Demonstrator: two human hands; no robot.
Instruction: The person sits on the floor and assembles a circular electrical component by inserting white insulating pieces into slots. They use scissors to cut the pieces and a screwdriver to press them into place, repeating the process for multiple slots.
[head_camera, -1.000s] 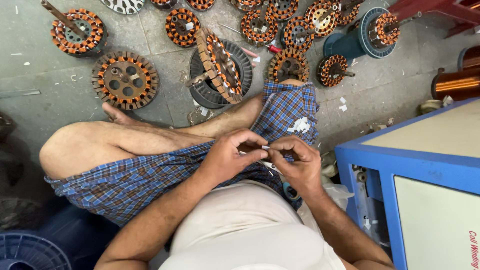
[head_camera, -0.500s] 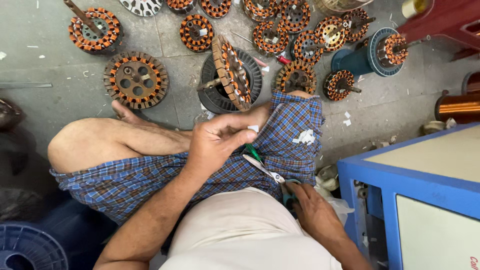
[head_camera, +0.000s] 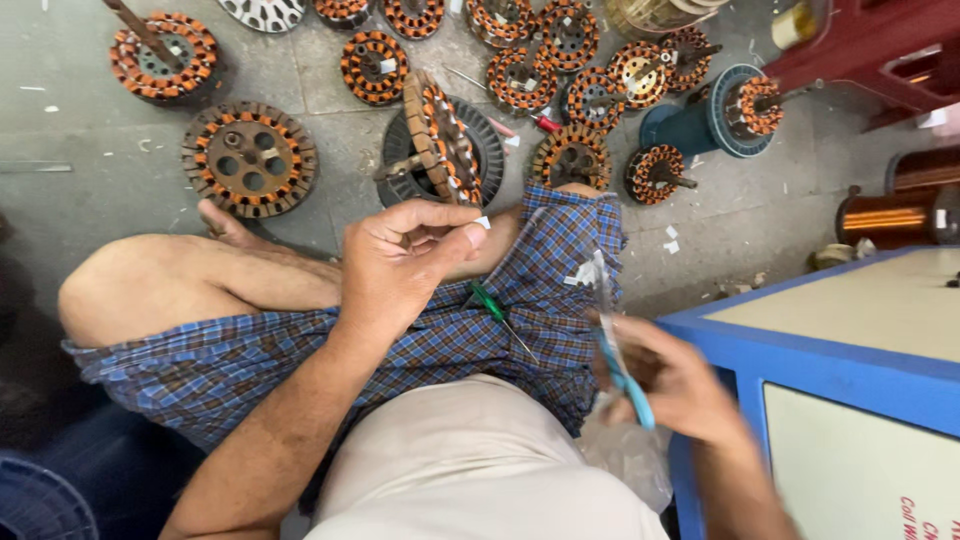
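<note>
Paper slip pinched, scissors drawn aside.
Your left hand pinches a small white paper slip above your lap; your right hand grips blue-handled scissors, blades up, beside the blue cabinet, clear of the wound stators on the floor.

A motor-repair workshop: wound stators and copper wire spools crowd the concrete floor.

Crowded floor ahead, open lap between.

Blocked forward by orange-wound round metal stators and a black ribbed disc; walled right by a blue-framed cabinet; free over bare grey concrete at left and across blue checked cloth.
</note>
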